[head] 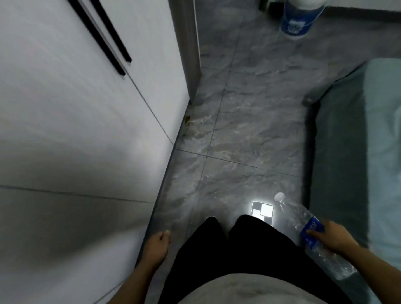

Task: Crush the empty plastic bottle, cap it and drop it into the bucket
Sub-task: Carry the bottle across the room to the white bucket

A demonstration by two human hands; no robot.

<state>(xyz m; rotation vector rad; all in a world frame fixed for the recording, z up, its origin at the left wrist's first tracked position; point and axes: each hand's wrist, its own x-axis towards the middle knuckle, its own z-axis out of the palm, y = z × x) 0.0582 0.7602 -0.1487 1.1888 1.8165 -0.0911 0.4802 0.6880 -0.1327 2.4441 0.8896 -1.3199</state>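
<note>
My right hand (334, 237) grips a clear plastic bottle (297, 216) around its blue label, low at the right. The bottle points forward and down, with its white cap (279, 196) on the far end and its base behind my wrist. It looks uncrushed. My left hand (158, 243) hangs loosely curled at my left side, holding nothing. A white bucket with a blue label (301, 16) stands on the floor at the far top right, well away from both hands.
A white wardrobe (68, 111) with black handles fills the left. A bed with a teal cover (376, 145) runs along the right. Grey marbled floor tiles (238, 105) lie between them. My black trouser legs (232, 253) are below, with a bright reflection (263, 210) on the floor.
</note>
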